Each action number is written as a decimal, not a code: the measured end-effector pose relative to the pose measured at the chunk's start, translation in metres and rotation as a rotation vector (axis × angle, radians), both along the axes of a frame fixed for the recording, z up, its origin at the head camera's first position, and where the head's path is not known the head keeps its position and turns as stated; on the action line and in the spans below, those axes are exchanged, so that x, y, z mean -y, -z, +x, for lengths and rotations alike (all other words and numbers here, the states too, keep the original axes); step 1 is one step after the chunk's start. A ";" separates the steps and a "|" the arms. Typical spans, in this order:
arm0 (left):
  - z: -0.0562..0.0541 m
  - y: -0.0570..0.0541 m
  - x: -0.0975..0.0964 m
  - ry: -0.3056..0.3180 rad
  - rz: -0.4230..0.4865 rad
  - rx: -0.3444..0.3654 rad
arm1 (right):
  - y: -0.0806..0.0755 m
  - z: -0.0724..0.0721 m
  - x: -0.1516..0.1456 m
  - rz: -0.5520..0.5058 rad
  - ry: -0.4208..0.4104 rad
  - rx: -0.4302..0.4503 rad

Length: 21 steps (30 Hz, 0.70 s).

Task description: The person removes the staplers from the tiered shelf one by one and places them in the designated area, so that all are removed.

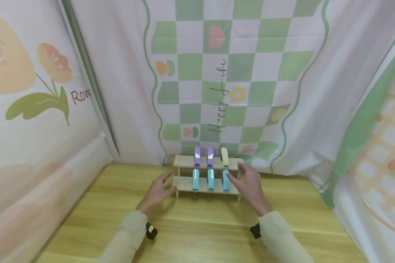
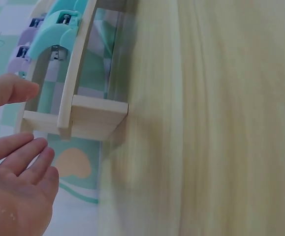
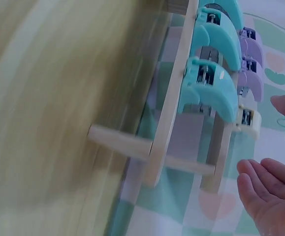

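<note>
A small two-tier wooden rack (image 1: 184, 184) stands against the curtain. On its lower tier are three turquoise curved plastic clip-like tools (image 1: 210, 179) with metal pins inside. Two purple ones (image 1: 197, 157) and a cream one (image 1: 224, 157) stand on the upper tier. My left hand (image 1: 156, 191) is by the rack's left end, thumb and fingers spread apart, holding nothing. At the right end, my right hand (image 1: 250, 184) is spread the same way, near the rightmost turquoise tool (image 3: 208, 91). Whether either hand touches the rack, I cannot tell.
The rack stands on a wood-grain table (image 1: 197, 226), near its back edge. Behind it hangs a green-and-white checked curtain (image 1: 191, 91). Printed cloth walls (image 1: 36, 146) close in the left and right sides.
</note>
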State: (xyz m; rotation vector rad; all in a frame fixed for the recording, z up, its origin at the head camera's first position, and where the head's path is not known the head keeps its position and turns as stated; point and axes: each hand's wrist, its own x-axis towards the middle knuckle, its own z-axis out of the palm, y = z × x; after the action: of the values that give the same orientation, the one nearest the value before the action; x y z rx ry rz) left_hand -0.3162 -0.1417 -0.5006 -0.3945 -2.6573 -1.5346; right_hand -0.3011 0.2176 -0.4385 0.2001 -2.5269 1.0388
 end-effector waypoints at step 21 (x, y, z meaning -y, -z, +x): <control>-0.013 0.010 -0.023 0.028 0.266 0.028 | 0.002 -0.045 0.047 -0.181 0.093 -0.081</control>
State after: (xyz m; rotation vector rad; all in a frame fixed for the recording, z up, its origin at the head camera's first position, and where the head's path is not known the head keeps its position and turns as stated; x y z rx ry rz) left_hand -0.3292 -0.1192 -0.5107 -0.3979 -2.4284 -1.8825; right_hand -0.3460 0.1703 -0.4402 0.0701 -2.3312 1.1899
